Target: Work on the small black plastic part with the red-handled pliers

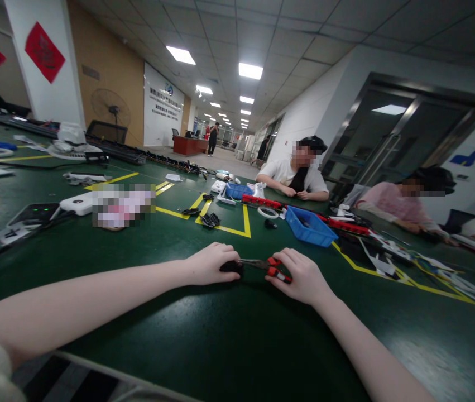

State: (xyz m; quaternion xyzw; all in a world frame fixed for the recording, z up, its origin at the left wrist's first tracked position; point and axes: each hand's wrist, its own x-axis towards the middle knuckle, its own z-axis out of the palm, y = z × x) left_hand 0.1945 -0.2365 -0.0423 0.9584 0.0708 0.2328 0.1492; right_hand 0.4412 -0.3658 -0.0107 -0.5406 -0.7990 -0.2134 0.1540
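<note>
My left hand (215, 264) is closed around a small black part (232, 269), whose exact kind I cannot make out. In my right hand (300, 273) is a pair of needle-nose pliers (271, 268) with red and black handles. The metal jaws of the pliers point left and reach the black part, though I cannot tell whether they grip it. Both hands are low over the green table (220, 335). Beyond them lies a pile of small black pieces (210, 220) inside a yellow tape outline, with a few more black pieces (191, 211) beside it.
A blue bin (310, 228) stands beyond my right hand, near a white ring (268, 213) and a long red strip (264, 201). At left lie a phone (124, 209), a white device (78, 202) and a dark cable. Several people sit along the table's far right side.
</note>
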